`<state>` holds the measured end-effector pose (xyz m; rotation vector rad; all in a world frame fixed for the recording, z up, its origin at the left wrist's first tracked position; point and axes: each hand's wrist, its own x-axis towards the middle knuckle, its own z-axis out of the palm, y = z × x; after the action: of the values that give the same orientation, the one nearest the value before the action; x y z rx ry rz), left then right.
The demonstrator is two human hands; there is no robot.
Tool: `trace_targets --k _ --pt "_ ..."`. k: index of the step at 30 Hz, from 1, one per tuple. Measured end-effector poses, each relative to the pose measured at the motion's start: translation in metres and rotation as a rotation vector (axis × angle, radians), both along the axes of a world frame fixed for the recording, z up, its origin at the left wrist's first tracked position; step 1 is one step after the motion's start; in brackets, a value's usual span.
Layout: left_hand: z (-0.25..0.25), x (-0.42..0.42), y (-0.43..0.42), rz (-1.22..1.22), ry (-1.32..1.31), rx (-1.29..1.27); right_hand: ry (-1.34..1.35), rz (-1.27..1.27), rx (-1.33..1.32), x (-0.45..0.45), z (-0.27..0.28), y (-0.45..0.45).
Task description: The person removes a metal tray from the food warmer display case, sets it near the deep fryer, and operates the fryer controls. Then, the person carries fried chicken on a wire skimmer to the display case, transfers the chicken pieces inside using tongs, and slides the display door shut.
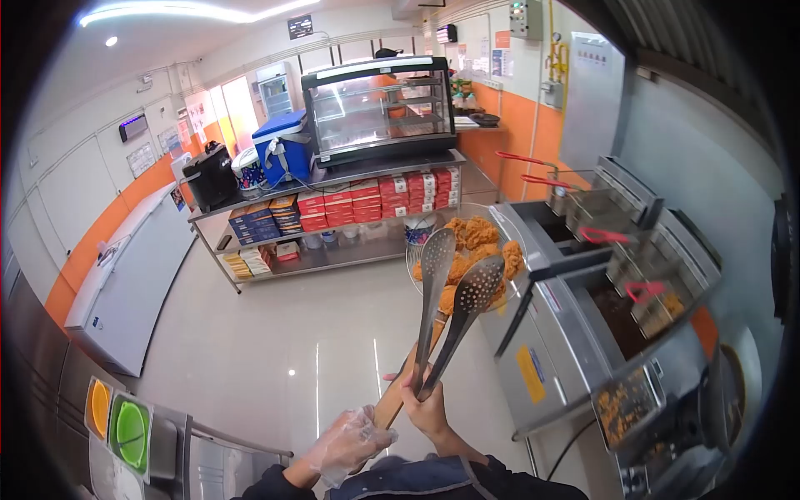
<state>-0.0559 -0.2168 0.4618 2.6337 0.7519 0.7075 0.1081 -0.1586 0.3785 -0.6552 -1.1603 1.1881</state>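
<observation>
My left hand (354,440), in a clear plastic glove, is closed around the lower end of a wooden handle (392,404). That handle runs up to a wire skimmer (410,265) loaded with several pieces of golden fried chicken (475,236). My right hand (429,410) is closed on two perforated metal spoons (477,287), held side by side with their bowls upward in front of the chicken. Its fingers also lie against the wooden handle; whether they grip it is unclear. The spoons partly hide the skimmer and chicken.
Deep fryers (554,325) with red-handled wire baskets (654,300) stand on the right, above a tray of crumbs (625,408). Ahead is a steel shelf table (333,242) bearing a glass display case (379,112) and a blue cooler (281,150). A white chest freezer (133,275) lines the left.
</observation>
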Motion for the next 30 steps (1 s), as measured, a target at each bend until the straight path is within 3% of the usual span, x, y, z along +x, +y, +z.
trace_targets --k 3,6,9,12,15,18,24,27,29,30 --pt "-0.007 -0.006 0.092 0.015 -0.034 0.038 0.007 0.067 0.027 -0.009 0.0 0.098" --pt "-0.019 -0.014 0.188 0.159 -0.012 -0.087 -0.016 0.092 0.078 -0.016 0.002 0.205" --pt "-0.01 -0.015 0.288 0.278 -0.082 -0.41 -0.057 0.102 0.083 -0.024 -0.007 0.307" --pt "-0.029 -0.032 0.4 0.143 -0.064 -0.028 -0.095 0.082 0.126 -0.034 0.0 0.416" --pt "-0.002 -0.024 0.498 0.359 -0.114 -0.608 -0.132 0.094 0.041 -0.032 0.007 0.515" --pt "0.019 -0.009 0.591 0.599 -0.158 -0.923 -0.158 0.087 0.06 -0.029 0.003 0.613" --pt "0.007 0.005 0.774 0.414 -0.081 -0.514 0.042 0.136 0.047 -0.021 -0.019 0.806" --pt "-0.012 0.014 0.862 0.241 0.117 -0.053 -0.101 0.115 0.196 -0.003 -0.023 0.896" --pt "0.001 0.037 0.902 0.459 -0.06 -0.446 0.002 0.199 0.091 0.01 -0.01 0.942" --pt "0.004 0.043 0.924 0.411 0.029 -0.278 -0.027 0.223 0.087 0.018 -0.006 0.964"
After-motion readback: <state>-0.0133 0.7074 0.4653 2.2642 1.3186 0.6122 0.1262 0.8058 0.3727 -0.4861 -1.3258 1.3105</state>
